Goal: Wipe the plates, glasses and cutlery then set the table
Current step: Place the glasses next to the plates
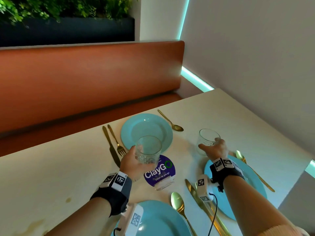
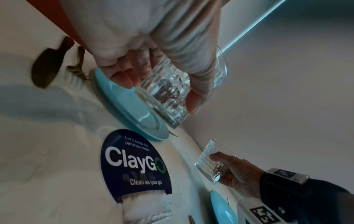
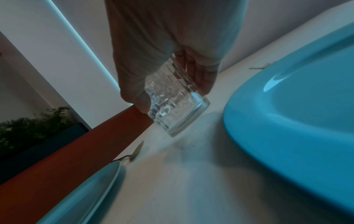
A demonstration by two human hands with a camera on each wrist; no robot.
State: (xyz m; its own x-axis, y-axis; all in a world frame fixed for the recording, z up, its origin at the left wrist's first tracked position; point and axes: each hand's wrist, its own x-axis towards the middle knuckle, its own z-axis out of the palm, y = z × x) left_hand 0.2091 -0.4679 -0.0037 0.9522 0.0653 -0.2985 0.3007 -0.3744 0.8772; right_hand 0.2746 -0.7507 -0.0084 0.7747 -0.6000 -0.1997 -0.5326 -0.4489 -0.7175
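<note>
My left hand (image 1: 134, 163) grips a cut-glass tumbler (image 1: 148, 149) above the table, over the near rim of the far blue plate (image 1: 146, 128); the left wrist view shows fingers and thumb round the tumbler (image 2: 172, 94). My right hand (image 1: 215, 149) grips a second tumbler (image 1: 207, 140), held tilted just above the table beyond the right blue plate (image 1: 252, 181); in the right wrist view this tumbler (image 3: 176, 103) hangs close over the tabletop. A gold knife (image 1: 110, 145) and fork (image 1: 116, 142) lie left of the far plate, a gold spoon (image 1: 170, 120) to its right.
A round purple ClayGo sticker (image 1: 160, 171) sits mid-table with a folded white cloth (image 1: 164, 183) on its near edge. A third blue plate (image 1: 162, 218) lies nearest me, gold cutlery (image 1: 180, 206) beside it. An orange bench (image 1: 85, 82) runs behind the table; a wall stands right.
</note>
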